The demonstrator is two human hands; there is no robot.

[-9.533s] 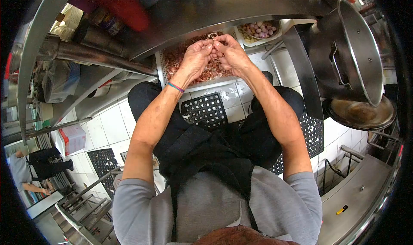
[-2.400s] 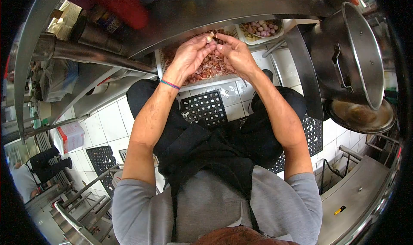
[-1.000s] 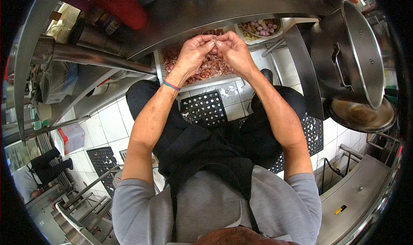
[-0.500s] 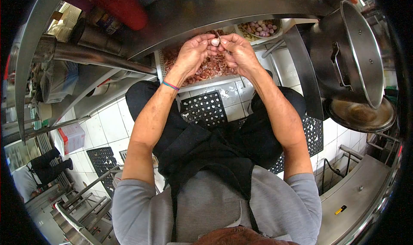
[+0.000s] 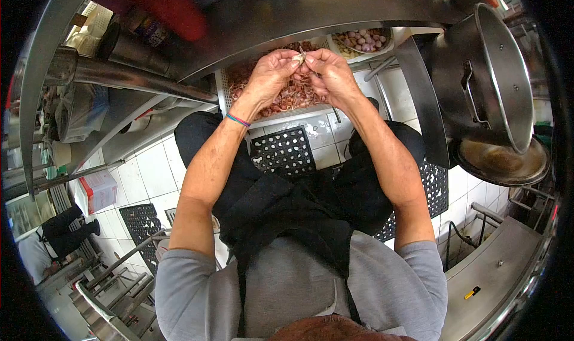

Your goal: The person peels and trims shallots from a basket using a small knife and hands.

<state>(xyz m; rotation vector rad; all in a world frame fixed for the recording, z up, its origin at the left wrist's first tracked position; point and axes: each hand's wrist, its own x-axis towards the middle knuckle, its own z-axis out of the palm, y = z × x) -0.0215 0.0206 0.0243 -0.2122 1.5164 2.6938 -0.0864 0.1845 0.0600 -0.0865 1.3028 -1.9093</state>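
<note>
My left hand (image 5: 273, 76) pinches a small pale shallot (image 5: 297, 60) between thumb and fingertips. Closed round a small knife, my right hand (image 5: 330, 73) meets it, and the thin knife blade (image 5: 302, 51) shows upright against the shallot. Most of the knife's handle is hidden by the fingers. Both hands are held above a white perforated crate (image 5: 225, 96) with a thick layer of reddish-brown skins (image 5: 291, 99) in it. Just beyond my right hand, a bowl of purple shallots (image 5: 365, 40) stands at the crate's far right, with paler yellowish pieces beside them.
A steel counter edge (image 5: 287, 34) passes over the crate. At the right stand a large steel pot (image 5: 478, 78) and a round pan (image 5: 505, 158). Black perforated mats (image 5: 281, 151) lie on the white floor tiles. Another person (image 5: 57, 239) is at the far left, near a red-and-white box (image 5: 97, 191).
The shallot has turned in my left fingers and less of it shows. My fingertips have drawn closer together around the blade. The arms have hardly moved.
</note>
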